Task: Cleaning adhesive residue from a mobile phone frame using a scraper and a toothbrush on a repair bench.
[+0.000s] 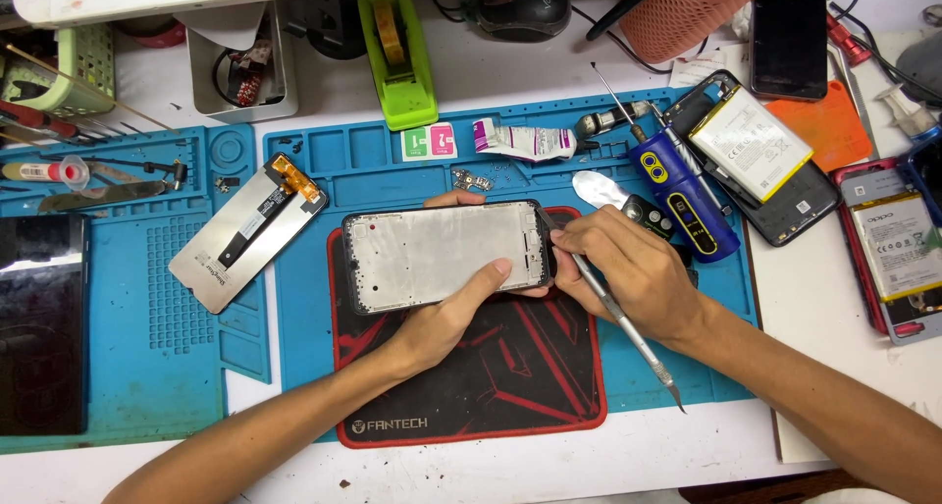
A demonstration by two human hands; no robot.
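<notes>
Left hand (461,303) grips the phone frame (442,256) from below, thumb laid across its silver inner face, fingers wrapped round the far edge; frame is held lengthwise, just above the black-and-red mouse pad (481,367) in the middle of the desk (687,445). Right hand (628,268) is closed pen-style on a thin metal pry tool (613,313), tip touching the frame's right end, other end pointing down toward the person's body. Both hands meet at that right end of the frame.

Pad sits on a blue work mat (324,298). Left of the frame, apart from it, lies a detached screen panel (245,231), back side up w/ an orange flex cable. Just behind the right hand: blue screwdriver handle (682,195) and a small metal spatula (601,190). Farther right, an open phone w/ battery showing (751,156). Green tape dispenser (394,53) stands at the back. Dark screen (41,322) lies far left.
</notes>
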